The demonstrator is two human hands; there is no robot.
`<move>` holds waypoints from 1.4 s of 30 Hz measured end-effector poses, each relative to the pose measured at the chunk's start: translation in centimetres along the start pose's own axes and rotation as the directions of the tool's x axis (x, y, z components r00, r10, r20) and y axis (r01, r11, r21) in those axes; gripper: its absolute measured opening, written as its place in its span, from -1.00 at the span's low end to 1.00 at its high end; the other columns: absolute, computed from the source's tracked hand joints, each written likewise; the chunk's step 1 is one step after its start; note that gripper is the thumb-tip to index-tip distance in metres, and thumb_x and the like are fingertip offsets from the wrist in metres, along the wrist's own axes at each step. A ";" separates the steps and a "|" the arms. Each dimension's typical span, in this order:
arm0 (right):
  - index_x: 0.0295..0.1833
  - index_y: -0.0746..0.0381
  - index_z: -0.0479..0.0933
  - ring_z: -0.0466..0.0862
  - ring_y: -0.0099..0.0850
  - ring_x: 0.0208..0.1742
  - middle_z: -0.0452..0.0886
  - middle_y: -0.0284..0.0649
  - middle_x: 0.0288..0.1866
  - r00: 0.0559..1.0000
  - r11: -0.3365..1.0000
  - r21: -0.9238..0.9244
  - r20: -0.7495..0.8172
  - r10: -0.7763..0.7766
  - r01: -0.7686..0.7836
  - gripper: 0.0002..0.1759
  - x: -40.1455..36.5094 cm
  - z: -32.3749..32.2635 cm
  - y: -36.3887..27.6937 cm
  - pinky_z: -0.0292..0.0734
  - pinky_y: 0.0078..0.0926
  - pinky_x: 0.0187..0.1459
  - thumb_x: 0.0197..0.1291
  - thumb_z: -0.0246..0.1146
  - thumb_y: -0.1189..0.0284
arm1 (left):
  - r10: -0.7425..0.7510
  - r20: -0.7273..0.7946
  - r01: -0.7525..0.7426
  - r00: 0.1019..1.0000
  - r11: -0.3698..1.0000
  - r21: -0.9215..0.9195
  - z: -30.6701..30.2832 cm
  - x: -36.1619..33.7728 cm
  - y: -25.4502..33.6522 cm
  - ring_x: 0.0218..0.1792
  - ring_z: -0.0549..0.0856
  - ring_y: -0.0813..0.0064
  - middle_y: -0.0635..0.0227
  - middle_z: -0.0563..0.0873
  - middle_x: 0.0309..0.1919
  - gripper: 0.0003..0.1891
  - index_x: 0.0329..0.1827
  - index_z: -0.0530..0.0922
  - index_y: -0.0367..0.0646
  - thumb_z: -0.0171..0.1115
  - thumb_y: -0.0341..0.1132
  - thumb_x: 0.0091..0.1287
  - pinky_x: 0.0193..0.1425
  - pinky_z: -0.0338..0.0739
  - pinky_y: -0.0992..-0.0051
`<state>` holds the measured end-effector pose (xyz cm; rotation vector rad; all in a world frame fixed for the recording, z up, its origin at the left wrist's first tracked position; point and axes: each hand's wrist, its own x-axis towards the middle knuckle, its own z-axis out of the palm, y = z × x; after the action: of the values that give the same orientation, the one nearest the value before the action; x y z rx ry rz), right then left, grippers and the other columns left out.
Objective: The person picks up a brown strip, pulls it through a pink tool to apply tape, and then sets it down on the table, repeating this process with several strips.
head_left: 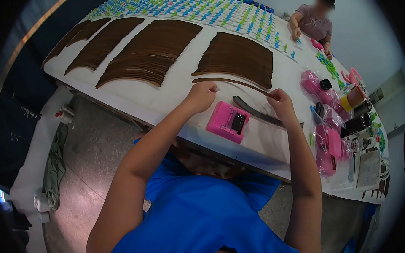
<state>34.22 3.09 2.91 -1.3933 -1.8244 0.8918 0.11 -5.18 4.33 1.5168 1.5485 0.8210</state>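
Observation:
A thin, curved brown strip (241, 84) stretches between my two hands, just in front of a neat row of similar brown strips (235, 59). My left hand (201, 98) is closed at the strip's left part, its fingertips hidden under the fist. At the other end, my right hand (282, 106) pinches the strip between thumb and fingers. A dark grey curved bar (256, 112) lies on the table under my right wrist. Between my forearms sits a pink box-like holder (220, 121) with a shiny black piece (238, 123) in it.
More brown strips (151, 50) lie in rows to the left. Many small blue and green pieces (190, 6) stand at the back of the white table (180, 75). Bagged pink items (328, 137) and a tape roll (353, 98) crowd the right. Across the table, another person (312, 23) handles small pieces.

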 end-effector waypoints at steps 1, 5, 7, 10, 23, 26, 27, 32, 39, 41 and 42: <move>0.01 0.29 0.67 0.68 -0.47 -0.15 0.72 -0.28 -0.16 1.000 1.000 0.002 -0.006 0.002 -0.002 -0.78 0.5 0.3 0.7 0.60 -0.43 -0.04 0.34 0.47 0.43 | 0.004 0.004 -0.004 1.000 1.000 0.003 0.1 0.3 -0.9 0.02 0.80 0.28 0.04 0.79 0.01 -0.78 0.07 0.71 -0.31 0.16 -0.47 0.49 0.13 0.71 0.36; 0.05 0.22 0.72 0.72 -0.10 0.10 0.74 -0.05 0.07 0.989 0.879 -0.473 -0.094 -0.114 0.057 -0.68 0.4 1.2 0.2 0.64 -0.13 0.11 0.21 0.50 0.35 | 0.464 -0.069 -0.413 0.883 0.839 0.355 0.8 0.8 -2.6 0.09 0.77 -0.01 0.01 0.76 0.10 -0.76 0.07 0.72 -0.26 0.15 -0.44 0.47 0.21 0.67 0.13; 0.07 0.18 0.73 0.69 0.00 0.20 0.72 -0.01 0.16 0.988 0.848 -0.530 -0.138 -0.061 -0.022 -0.65 -0.5 1.8 -1.0 0.63 -0.04 0.16 0.18 0.50 0.33 | 0.454 -0.062 -0.396 0.889 0.830 0.393 0.9 0.4 -2.1 0.12 0.76 -0.07 0.03 0.75 0.14 -0.74 0.10 0.72 -0.21 0.13 -0.43 0.47 0.23 0.66 0.06; 0.09 0.13 0.74 0.62 -0.02 0.25 0.68 -0.09 0.17 0.948 0.802 -0.596 -0.233 -0.217 0.037 -0.64 -2.6 2.1 -1.7 0.56 0.00 0.24 0.19 0.50 0.29 | 0.447 -0.037 -0.382 0.894 0.801 0.462 1.1 0.2 -1.8 0.12 0.76 -0.03 0.14 0.72 0.24 -0.73 0.14 0.68 -0.18 0.12 -0.41 0.48 0.21 0.66 0.02; 0.34 0.04 0.71 0.56 -0.06 0.25 0.62 -0.07 0.18 0.992 0.732 -0.678 -0.032 -0.120 0.066 -0.46 -5.0 3.6 -4.0 0.41 0.03 0.27 0.39 0.28 0.01 | 0.510 0.024 -0.404 0.860 0.650 0.644 1.6 1.6 -1.8 0.00 0.80 -0.07 0.19 0.69 0.28 -0.71 0.19 0.58 -0.18 0.14 -0.40 0.44 0.09 0.68 -0.05; 0.43 0.01 0.66 0.55 -0.04 0.30 0.61 -0.06 0.23 0.997 0.714 -0.700 -0.028 -0.067 0.029 -0.41 -4.2 3.9 -4.1 0.40 0.06 0.31 0.41 0.27 -0.03 | 0.522 0.017 -0.405 0.853 0.640 0.653 1.6 2.1 -1.8 -0.01 0.80 -0.07 0.18 0.69 0.27 -0.71 0.19 0.57 -0.19 0.13 -0.40 0.45 0.07 0.67 -0.05; 0.48 -0.02 0.63 0.55 -0.03 0.33 0.60 -0.06 0.25 0.999 0.702 -0.713 -0.023 -0.036 0.009 -0.38 -4.0 4.0 -4.2 0.39 0.08 0.34 0.43 0.27 -0.05 | 0.521 0.010 -0.398 0.853 0.639 0.658 1.6 2.3 -1.7 -0.01 0.80 -0.07 0.17 0.69 0.27 -0.71 0.19 0.57 -0.20 0.12 -0.39 0.46 0.07 0.67 -0.06; 0.53 -0.01 0.58 0.54 0.00 0.35 0.60 -0.03 0.29 1.000 0.693 -0.720 -0.009 0.007 -0.011 -0.33 -3.1 4.0 -4.4 0.40 0.11 0.36 0.43 0.25 -0.08 | 0.492 0.022 -0.370 0.871 0.624 0.688 1.5 3.1 -1.5 -0.02 0.81 -0.06 0.17 0.68 0.27 -0.71 0.21 0.56 -0.18 0.11 -0.35 0.49 0.05 0.67 -0.06; 0.58 0.00 0.54 0.53 0.03 0.38 0.58 0.01 0.32 1.000 0.706 -0.708 -0.019 0.016 -0.025 -0.28 -2.5 4.0 -4.0 0.39 0.15 0.38 0.42 0.25 -0.11 | 0.515 0.014 -0.382 0.857 0.618 0.687 1.6 3.3 -1.6 -0.04 0.81 -0.06 0.16 0.67 0.28 -0.72 0.21 0.55 -0.19 0.11 -0.32 0.51 0.05 0.67 -0.07; 0.58 -0.01 0.53 0.53 0.03 0.38 0.58 0.01 0.33 1.000 0.706 -0.708 -0.018 0.020 -0.027 -0.27 -2.4 4.1 -4.0 0.38 0.16 0.38 0.42 0.25 -0.11 | 0.497 0.018 -0.369 0.868 0.620 0.693 1.6 3.3 -1.4 -0.03 0.81 -0.07 0.15 0.67 0.30 -0.72 0.21 0.55 -0.19 0.11 -0.32 0.51 0.06 0.67 -0.07; 0.59 -0.01 0.53 0.52 0.04 0.39 0.58 0.02 0.33 1.000 0.705 -0.709 -0.019 0.023 -0.030 -0.27 -2.3 4.1 -4.0 0.38 0.17 0.39 0.42 0.24 -0.12 | 0.479 0.021 -0.356 0.878 0.622 0.698 1.6 3.3 -1.4 -0.03 0.81 -0.07 0.15 0.66 0.31 -0.72 0.21 0.54 -0.19 0.11 -0.32 0.51 0.06 0.67 -0.08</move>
<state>29.22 -0.45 3.76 -1.8669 -2.2664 0.1473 0.98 -2.09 2.07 2.4949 1.7524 0.6523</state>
